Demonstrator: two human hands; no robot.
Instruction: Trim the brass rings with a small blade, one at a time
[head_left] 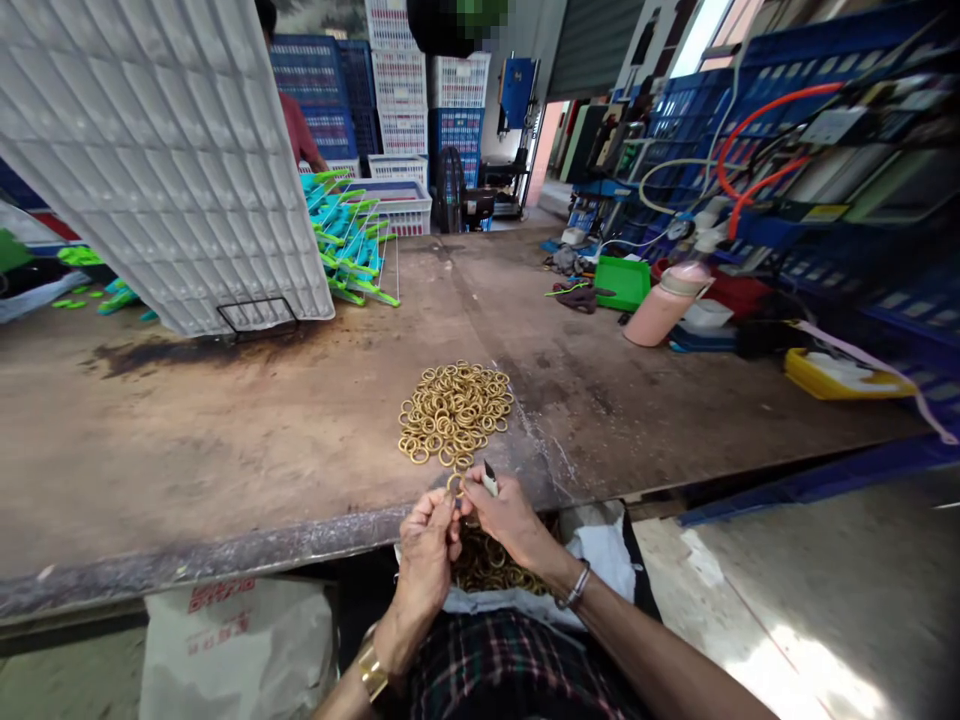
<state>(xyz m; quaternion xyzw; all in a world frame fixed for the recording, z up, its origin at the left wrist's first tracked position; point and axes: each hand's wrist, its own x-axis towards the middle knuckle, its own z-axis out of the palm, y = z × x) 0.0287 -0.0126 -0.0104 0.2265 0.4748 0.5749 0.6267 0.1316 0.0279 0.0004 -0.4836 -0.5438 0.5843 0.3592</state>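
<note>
The ring [449, 483] is at the near edge of the table [322, 430], pinched by the nearly closed fingertips of your left hand [426, 545] and your right hand [514, 518], which also holds a small dark-tipped tool [490, 480]. Just beyond lies a pile of rings [454, 412], and more rings [487, 572] are below your hands.

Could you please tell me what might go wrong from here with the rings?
The dark-tipped tool in the right hand sits close to the left hand; if its tip is sharp, a slip might nick the fingers.
The ring is held only at the fingertips, so it could drop among the rings below.
The loose pile of rings lies just ahead, so a bump could scatter it.
</note>
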